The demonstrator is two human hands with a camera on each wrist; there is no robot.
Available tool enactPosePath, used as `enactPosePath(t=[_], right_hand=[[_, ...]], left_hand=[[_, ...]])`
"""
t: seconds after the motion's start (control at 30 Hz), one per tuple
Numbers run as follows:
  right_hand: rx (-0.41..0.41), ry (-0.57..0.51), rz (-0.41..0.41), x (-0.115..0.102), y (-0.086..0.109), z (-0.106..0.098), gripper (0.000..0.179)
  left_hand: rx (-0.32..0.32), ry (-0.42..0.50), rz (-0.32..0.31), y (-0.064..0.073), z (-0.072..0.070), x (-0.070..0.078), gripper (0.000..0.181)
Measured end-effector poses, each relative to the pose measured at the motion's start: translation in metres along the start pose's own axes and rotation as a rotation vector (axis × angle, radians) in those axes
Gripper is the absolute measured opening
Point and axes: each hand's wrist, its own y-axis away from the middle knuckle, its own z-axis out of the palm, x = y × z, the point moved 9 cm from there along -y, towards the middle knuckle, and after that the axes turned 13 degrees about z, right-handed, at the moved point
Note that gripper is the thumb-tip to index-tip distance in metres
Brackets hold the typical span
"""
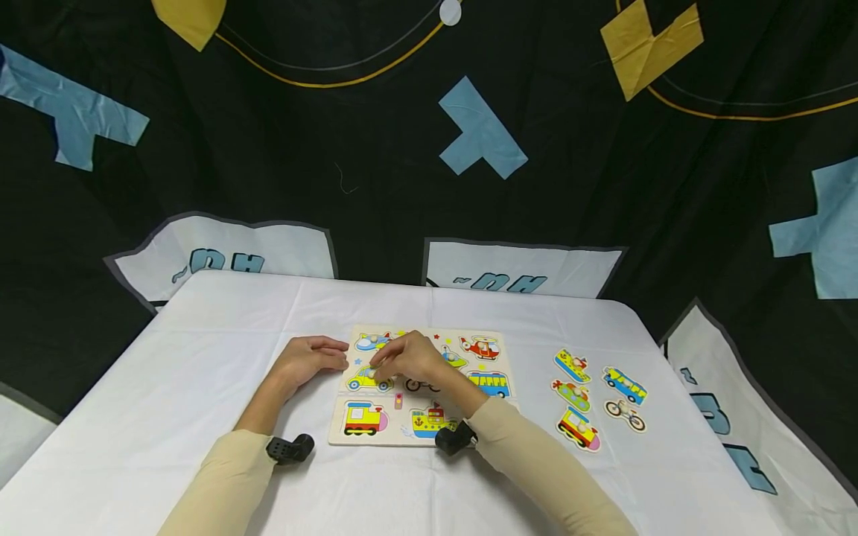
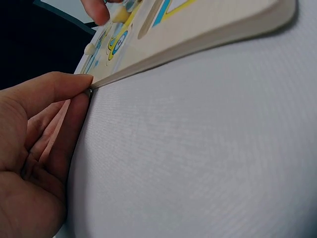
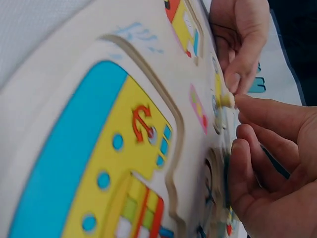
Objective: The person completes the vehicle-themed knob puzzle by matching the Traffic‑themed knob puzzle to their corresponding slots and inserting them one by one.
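Note:
A wooden picture-puzzle board (image 1: 337,418) lies flat on the white table. My right hand (image 1: 414,359) reaches over it and pinches the small knob (image 3: 226,101) of the yellow car puzzle piece (image 1: 363,380), which sits at its car picture on the board's left side. Beside the board's left edge rests my left hand (image 1: 303,363), its thumb (image 2: 64,85) and fingertips touching that edge. An aeroplane piece (image 1: 371,342) shows behind the car, and a helicopter (image 1: 481,348) at the far right corner. The right hand partly hides the middle pictures.
Right of the board lie several loose pieces: a ship (image 1: 572,365), a submarine (image 1: 572,396), a train (image 1: 579,429), a bus (image 1: 625,385) and a bicycle (image 1: 625,415). A black printed cloth (image 1: 389,149) hangs behind the table.

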Motion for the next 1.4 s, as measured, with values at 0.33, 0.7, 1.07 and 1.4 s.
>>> enactPosePath(t=[0.33,0.7,1.07,1.4], right_hand=[[0.052,-0.013,0.010,0.008,0.012,-0.036,0.023],[0.130,0.000,0.090,0.028,0.026,-0.087,0.031],[0.198,-0.047,0.139,0.064,0.043,-0.147,0.035],[0.252,-0.036,0.201,0.113,0.069,-0.193,0.045]], left_hand=[[0.012,0.011,-0.005,0.001,-0.001,0.001,0.043],[0.014,0.004,-0.027,0.001,-0.001,-0.002,0.043],[0.008,0.002,-0.024,0.001,0.000,0.000,0.043],[0.009,0.006,-0.021,0.001,-0.001,0.000,0.043]])
